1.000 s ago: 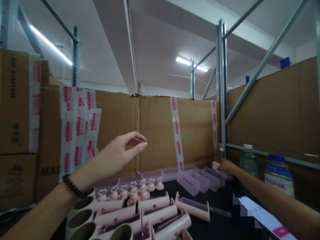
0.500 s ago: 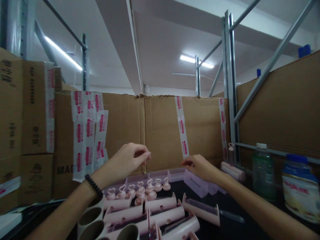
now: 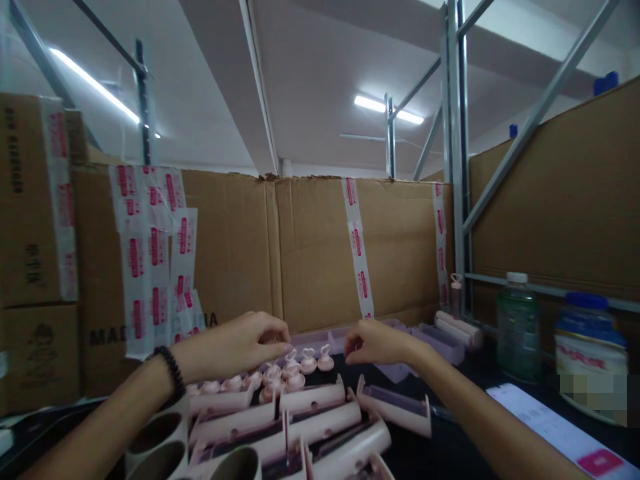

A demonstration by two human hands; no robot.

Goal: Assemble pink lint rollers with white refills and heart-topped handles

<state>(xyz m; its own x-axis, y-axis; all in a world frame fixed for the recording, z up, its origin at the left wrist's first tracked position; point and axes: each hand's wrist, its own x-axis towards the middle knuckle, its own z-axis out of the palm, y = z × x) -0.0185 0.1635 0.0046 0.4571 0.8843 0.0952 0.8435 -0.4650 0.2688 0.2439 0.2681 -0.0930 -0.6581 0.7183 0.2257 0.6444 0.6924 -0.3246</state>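
My left hand (image 3: 255,341), with a dark beaded bracelet at the wrist, hovers over the back of a cluster of small pink heart-topped pieces (image 3: 293,379). Its thumb and curled fingers are slightly apart, and I see nothing between them. My right hand (image 3: 376,343) is just right of the cluster, above the dark table and in front of the purple trays. Its fingers curl inward and down; whatever they may hold is hidden. Several pink half-open cylinders (image 3: 327,425) with clear windows lie in front of both hands.
Hollow pink tubes (image 3: 159,433) stand at front left. Purple trays (image 3: 437,341) line the cardboard wall (image 3: 320,260). At right are pink cylinders (image 3: 457,330), a green bottle (image 3: 519,333), a blue-lidded jar (image 3: 590,340) and a lit phone (image 3: 545,423). Metal shelf posts (image 3: 455,133) rise behind.
My left hand has lowered toward the heart-topped pieces. My right hand has come left and down, away from the purple trays. The view has shifted slightly, and a phone now shows at right.
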